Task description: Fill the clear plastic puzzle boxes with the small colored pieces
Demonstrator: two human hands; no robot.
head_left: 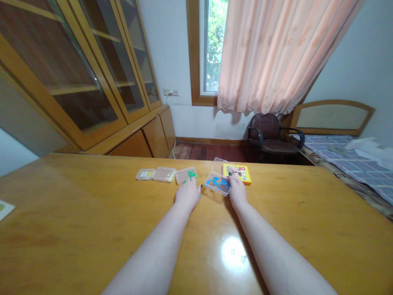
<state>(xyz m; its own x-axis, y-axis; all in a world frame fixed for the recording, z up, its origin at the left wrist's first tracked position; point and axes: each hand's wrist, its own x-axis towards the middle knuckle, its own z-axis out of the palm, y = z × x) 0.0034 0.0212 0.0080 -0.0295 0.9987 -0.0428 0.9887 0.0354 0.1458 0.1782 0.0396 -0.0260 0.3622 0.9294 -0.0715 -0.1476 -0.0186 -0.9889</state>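
My left hand point(188, 193) rests on the wooden table point(92, 213) just in front of a small clear box with green pieces point(186, 175); its fingers look curled, and a bit of blue shows at its right edge. My right hand point(237, 190) touches the right side of an open clear box with blue pieces point(217, 183), its lid standing up behind. A yellow card or box point(238, 173) lies just beyond my right hand.
Two more small clear boxes point(156, 174) lie in a row to the left of the green one. A paper corner point(4, 208) sits at the table's left edge. Beyond the table stand a wooden cabinet point(92, 82), a dark armchair point(270, 137) and a bed point(353, 159).
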